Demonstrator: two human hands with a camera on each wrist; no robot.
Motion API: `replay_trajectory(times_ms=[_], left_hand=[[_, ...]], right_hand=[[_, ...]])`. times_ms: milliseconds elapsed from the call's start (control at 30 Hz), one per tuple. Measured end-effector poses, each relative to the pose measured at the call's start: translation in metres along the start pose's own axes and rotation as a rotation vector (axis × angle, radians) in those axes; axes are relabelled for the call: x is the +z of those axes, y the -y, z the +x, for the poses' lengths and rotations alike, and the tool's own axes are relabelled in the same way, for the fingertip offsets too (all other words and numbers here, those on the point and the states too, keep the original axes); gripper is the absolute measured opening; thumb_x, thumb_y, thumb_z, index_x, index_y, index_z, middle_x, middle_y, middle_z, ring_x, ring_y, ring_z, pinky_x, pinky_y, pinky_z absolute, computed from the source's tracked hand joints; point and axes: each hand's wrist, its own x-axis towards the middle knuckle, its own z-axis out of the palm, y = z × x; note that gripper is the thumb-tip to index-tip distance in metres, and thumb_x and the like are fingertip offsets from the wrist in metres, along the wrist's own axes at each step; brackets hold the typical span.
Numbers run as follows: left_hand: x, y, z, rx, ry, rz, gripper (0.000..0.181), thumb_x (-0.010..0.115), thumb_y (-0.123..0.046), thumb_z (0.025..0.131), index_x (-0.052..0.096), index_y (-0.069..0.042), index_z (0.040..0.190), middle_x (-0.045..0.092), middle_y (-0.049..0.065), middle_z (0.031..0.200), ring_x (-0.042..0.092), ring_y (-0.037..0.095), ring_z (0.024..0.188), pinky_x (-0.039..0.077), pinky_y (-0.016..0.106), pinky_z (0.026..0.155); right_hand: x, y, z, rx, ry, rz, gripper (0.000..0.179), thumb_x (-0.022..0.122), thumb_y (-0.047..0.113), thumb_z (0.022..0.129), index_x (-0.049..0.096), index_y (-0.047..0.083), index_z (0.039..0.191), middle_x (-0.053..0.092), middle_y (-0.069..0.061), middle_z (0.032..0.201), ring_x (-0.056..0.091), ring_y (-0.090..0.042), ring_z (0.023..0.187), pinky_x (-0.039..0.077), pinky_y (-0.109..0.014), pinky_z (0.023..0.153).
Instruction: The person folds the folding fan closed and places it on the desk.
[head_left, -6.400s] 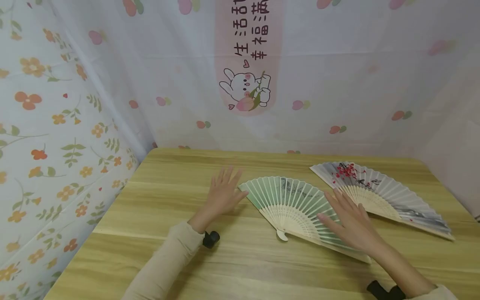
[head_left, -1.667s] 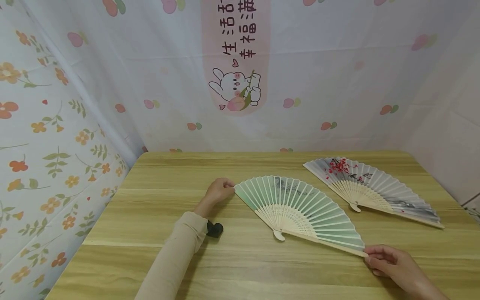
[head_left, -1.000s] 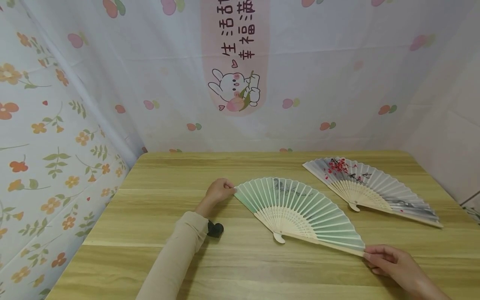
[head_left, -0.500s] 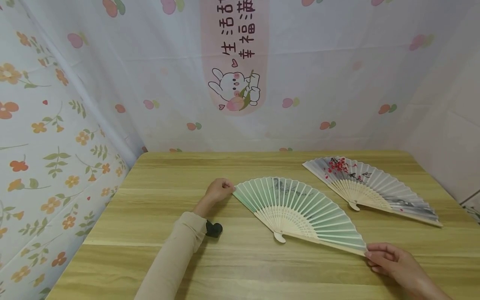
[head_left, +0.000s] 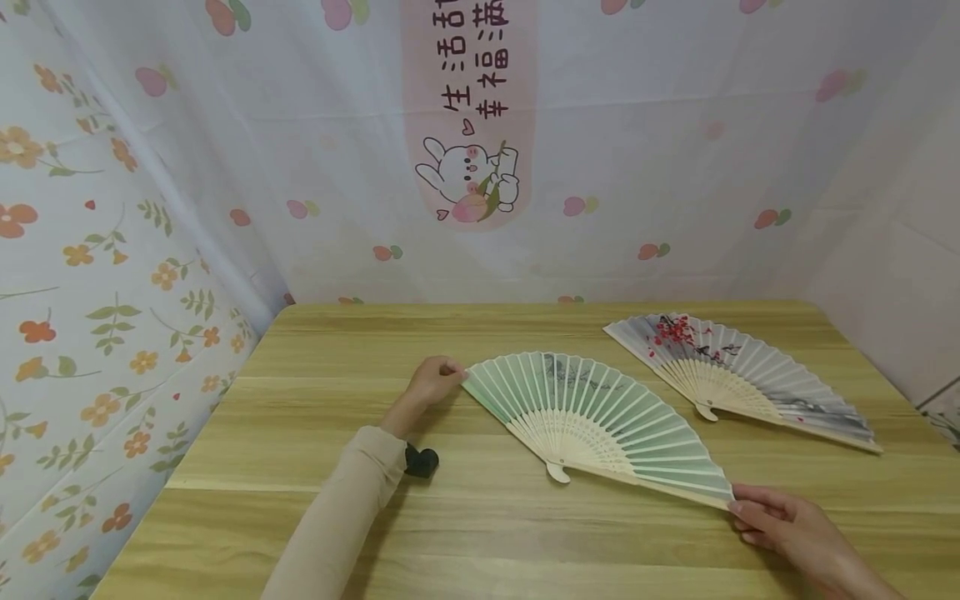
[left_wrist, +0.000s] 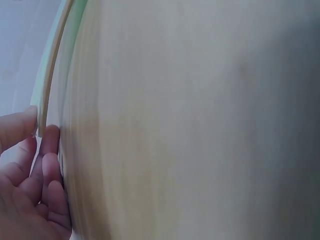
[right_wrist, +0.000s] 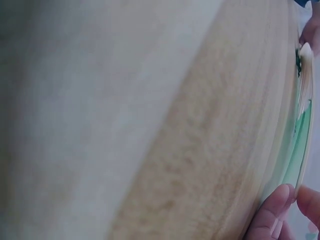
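Observation:
A green folding fan (head_left: 600, 425) is spread on the wooden table, its pale ribs meeting at a small curved tail near the front. My left hand (head_left: 433, 382) pinches the fan's left end between thumb and fingers. At the opposite end, my right hand (head_left: 787, 525) pinches the right corner. In the left wrist view, the left thumb (left_wrist: 17, 127) presses the fan's edge stick from one side with fingers behind it. The right wrist view shows the right fingers (right_wrist: 272, 210) on the green cloth's end. Behind lies a second folding fan (head_left: 742, 375), white-grey with red blossoms, untouched.
The wooden table (head_left: 337, 517) has rounded back corners. A white curtain (head_left: 637, 150) with a rabbit print hangs behind it, and a flowered cloth (head_left: 112, 333) hangs at the left. A black wrist mount (head_left: 422, 461) sits at the left cuff.
Earlier both hands hovered spread above the green fan; since then each has taken hold of one end. Over the last second, the fan's left end has shifted very slightly left with the left hand.

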Motion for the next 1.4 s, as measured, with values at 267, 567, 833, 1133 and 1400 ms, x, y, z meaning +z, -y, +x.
replay_trajectory(times_ms=[267,567,833,1133,1400], left_hand=[[-0.005,0.003,0.0,-0.015,0.039,-0.066,0.013,0.057,-0.013,0.086,0.058,0.0,0.087,0.059,0.01,0.09,0.053,0.024,0.09,0.045,0.037,0.08],[-0.01,0.005,-0.002,-0.038,0.084,-0.135,0.013,0.058,-0.014,0.086,0.058,-0.001,0.088,0.059,0.007,0.083,0.053,0.016,0.076,0.044,0.024,0.063],[-0.015,0.008,-0.002,-0.031,0.122,-0.288,0.015,0.06,-0.006,0.084,0.058,0.006,0.092,0.063,0.01,0.08,0.061,0.016,0.071,0.052,0.027,0.069],[-0.029,0.001,-0.011,0.047,0.154,-0.284,0.019,0.06,-0.006,0.084,0.057,0.009,0.095,0.064,0.014,0.085,0.062,0.027,0.082,0.052,0.032,0.073],[-0.039,0.0,-0.025,0.086,0.142,-0.291,0.02,0.06,-0.007,0.084,0.056,0.009,0.096,0.064,0.01,0.082,0.06,0.034,0.085,0.051,0.038,0.076]], right_hand=[[0.0,0.001,0.0,-0.007,0.013,0.073,0.06,0.054,0.019,0.09,0.026,-0.02,0.126,0.06,0.0,0.096,0.057,-0.008,0.081,0.051,-0.026,0.074],[-0.007,-0.005,0.002,-0.052,0.171,0.319,0.032,0.049,0.008,0.091,0.04,-0.01,0.117,0.058,0.003,0.094,0.059,-0.009,0.086,0.05,-0.025,0.078],[-0.008,-0.003,0.001,-0.025,0.226,0.516,0.015,0.05,0.0,0.089,0.052,0.007,0.102,0.058,-0.003,0.093,0.06,-0.013,0.088,0.048,-0.027,0.082],[-0.007,0.005,-0.001,-0.125,0.195,0.567,0.021,0.045,0.0,0.091,0.059,0.016,0.094,0.059,0.001,0.094,0.06,-0.012,0.087,0.049,-0.023,0.079],[-0.009,0.013,0.002,-0.094,0.141,0.548,0.016,0.047,0.004,0.091,0.056,0.016,0.093,0.057,0.002,0.093,0.059,-0.009,0.086,0.049,-0.023,0.079]])
